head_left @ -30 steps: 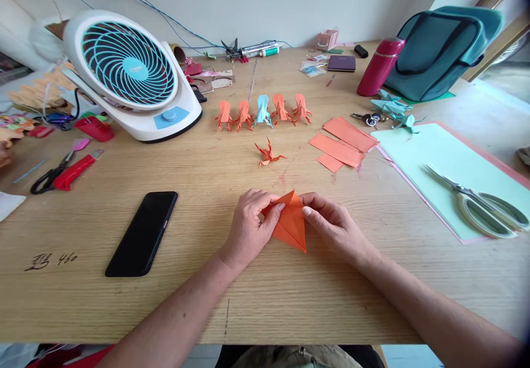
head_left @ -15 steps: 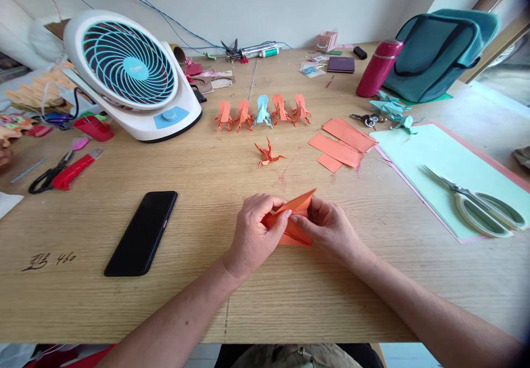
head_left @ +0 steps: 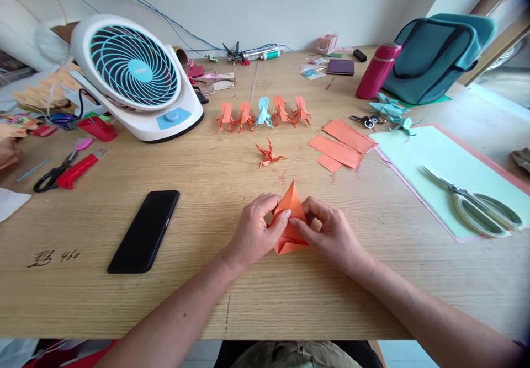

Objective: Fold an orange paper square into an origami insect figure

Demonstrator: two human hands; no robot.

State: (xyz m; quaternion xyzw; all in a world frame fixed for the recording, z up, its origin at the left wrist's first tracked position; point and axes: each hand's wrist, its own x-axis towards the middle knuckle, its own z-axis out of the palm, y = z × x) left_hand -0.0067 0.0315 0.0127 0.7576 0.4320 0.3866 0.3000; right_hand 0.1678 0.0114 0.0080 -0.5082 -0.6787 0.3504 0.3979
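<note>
A folded orange paper lies on the wooden table in front of me, its tip pointing away. My left hand pinches its left side, fingers closed on it. My right hand pinches its right side, thumb and forefinger pressed on the fold. Just beyond lies a finished orange paper figure. Farther back stands a row of folded figures, orange ones with a light blue one in the middle.
A black phone lies to the left, a white and teal fan behind it. Orange paper strips, a pale green sheet with large scissors, a red flask and a teal bag are on the right. Red-handled tools lie far left.
The orange paper was turned and refolded between both hands: a flat triangle pointing toward me a second ago, lifted half a second ago, now with its tip pointing away.
</note>
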